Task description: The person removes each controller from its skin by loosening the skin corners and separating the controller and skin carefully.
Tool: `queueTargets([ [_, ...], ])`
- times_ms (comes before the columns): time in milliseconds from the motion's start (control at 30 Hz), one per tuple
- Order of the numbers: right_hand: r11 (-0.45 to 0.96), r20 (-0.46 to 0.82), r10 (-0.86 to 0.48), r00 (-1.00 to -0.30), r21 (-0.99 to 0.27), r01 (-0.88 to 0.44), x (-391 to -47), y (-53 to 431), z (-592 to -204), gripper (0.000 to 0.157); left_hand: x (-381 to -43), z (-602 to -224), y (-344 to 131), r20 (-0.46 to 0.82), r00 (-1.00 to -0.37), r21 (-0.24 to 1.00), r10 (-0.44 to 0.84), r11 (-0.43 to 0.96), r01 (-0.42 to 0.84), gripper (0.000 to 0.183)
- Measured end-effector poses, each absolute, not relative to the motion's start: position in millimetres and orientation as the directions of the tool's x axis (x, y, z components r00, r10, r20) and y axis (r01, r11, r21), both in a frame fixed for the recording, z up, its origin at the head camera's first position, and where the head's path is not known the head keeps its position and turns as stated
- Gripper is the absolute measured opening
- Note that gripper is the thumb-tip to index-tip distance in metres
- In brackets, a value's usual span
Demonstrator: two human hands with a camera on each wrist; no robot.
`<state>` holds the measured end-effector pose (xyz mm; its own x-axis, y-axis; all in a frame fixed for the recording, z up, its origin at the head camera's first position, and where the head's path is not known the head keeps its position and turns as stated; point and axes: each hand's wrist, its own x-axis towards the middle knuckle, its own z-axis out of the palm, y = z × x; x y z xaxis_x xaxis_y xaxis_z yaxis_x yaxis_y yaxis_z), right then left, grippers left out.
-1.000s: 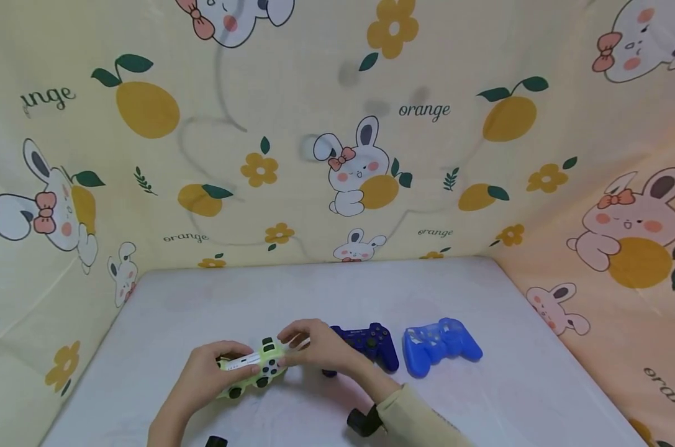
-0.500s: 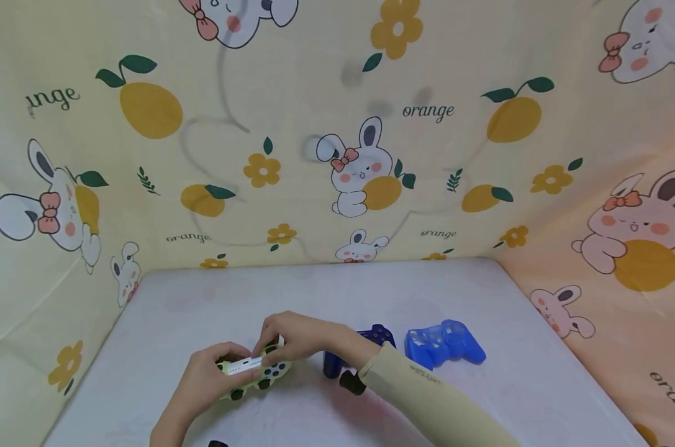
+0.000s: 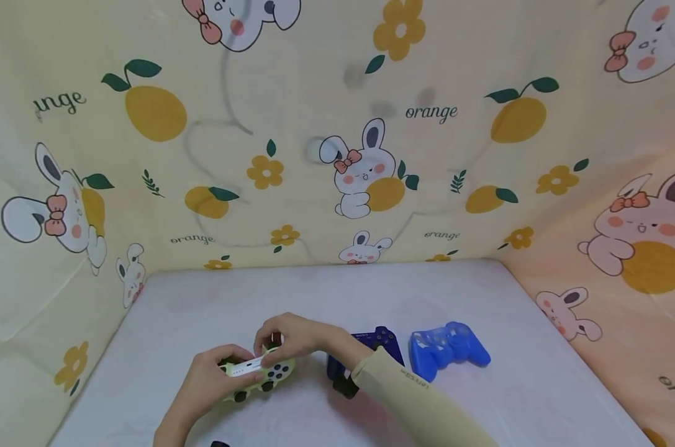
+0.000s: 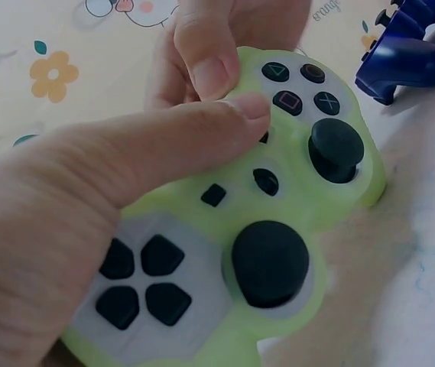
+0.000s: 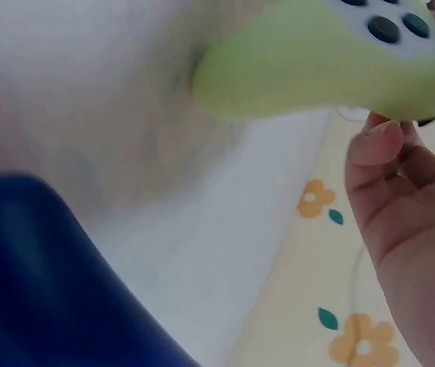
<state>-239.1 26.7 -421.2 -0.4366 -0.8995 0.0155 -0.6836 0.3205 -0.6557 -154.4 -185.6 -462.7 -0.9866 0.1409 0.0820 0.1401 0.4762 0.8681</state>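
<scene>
A white game controller [image 3: 248, 366] in a light green silicone cover [image 4: 293, 206] is held tilted, its buttons and sticks facing the person. My left hand [image 3: 205, 375] grips its left part, with the thumb [image 4: 194, 141] lying across the front. Over the upper edge, right of the middle, the fingers of my right hand [image 3: 289, 338] are curled, pinching there with the thumb. In the right wrist view this hand [image 5: 416, 206] shows at the right, and its fingertips are partly hidden by the controller. The controller's bare white top edge shows between the hands.
A dark blue controller [image 3: 379, 338] lies on the white tabletop [image 3: 214, 298] behind the right forearm, partly covered. To its right sits a bright blue silicone cover or covered controller [image 3: 446, 349]. Patterned cloth [image 3: 309, 186] walls in the table at the back and sides.
My right hand has moved left from the controller's right end onto its upper edge, and its fingers now curl there. The left hand keeps its grip. The view has shifted slightly.
</scene>
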Motion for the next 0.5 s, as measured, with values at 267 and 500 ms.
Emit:
queueTargets([
  [267,0.353,-0.023,-0.868,-0.496,-0.732,-0.583,-238.0,28.6,-431.6,0.014,-154.0,-463.8,-186.5,0.072,-0.990,0.863,0.121,0.490,0.122,0.036],
  [500,0.362,-0.062,-0.842,-0.536,-0.802,-0.475,-237.7,28.7,-439.0,0.014,-154.1,-463.4,-185.9,0.060,-0.992,0.865,0.115,0.489,0.109,0.036],
])
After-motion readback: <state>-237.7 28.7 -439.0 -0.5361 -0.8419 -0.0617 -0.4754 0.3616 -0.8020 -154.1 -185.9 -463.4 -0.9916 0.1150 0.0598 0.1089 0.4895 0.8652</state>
